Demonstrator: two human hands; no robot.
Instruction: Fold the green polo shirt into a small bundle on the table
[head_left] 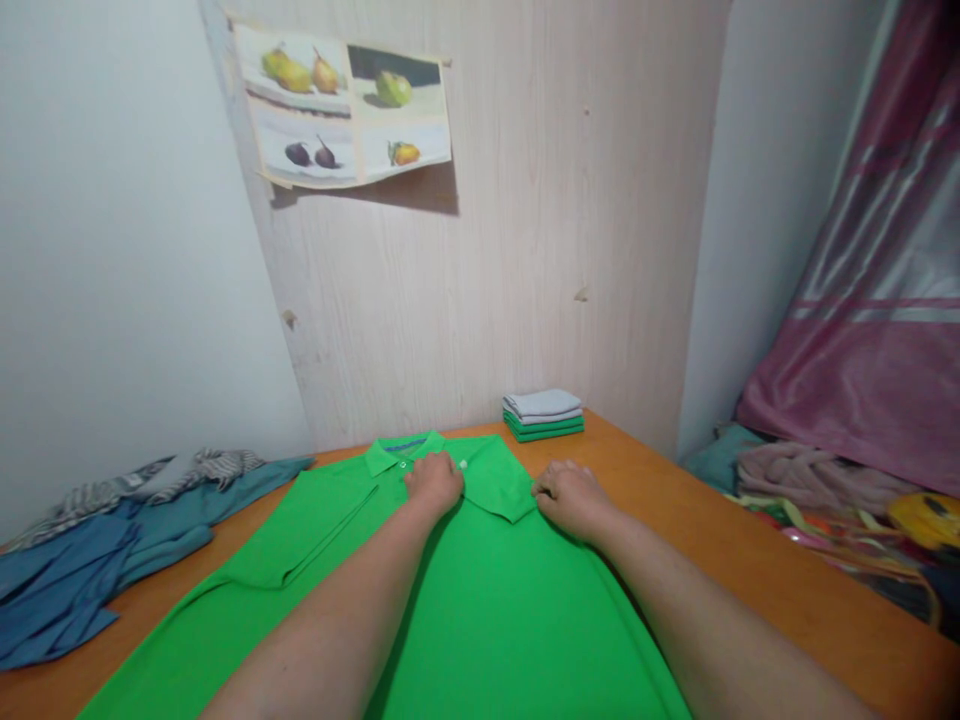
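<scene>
A bright green polo shirt (510, 610) lies spread over the orange table, its collar (384, 458) toward the wall. The sleeve on the right (499, 485) is folded inward over the chest. My left hand (433, 480) is closed on the cloth just below the collar, near a white button; its fingertips are partly hidden. At the right side edge of the shirt, beside the folded sleeve, my right hand (571, 497) pinches the fabric between thumb and fingers. The other sleeve (322, 530) lies flat on the left.
A neat stack of folded grey and green cloth (543, 415) sits near the wall. Crumpled blue and striped clothes (112, 540) lie at the left. Beyond the right edge of the orange table (720, 540) are mixed fabrics (825, 475) and a pink curtain (862, 370).
</scene>
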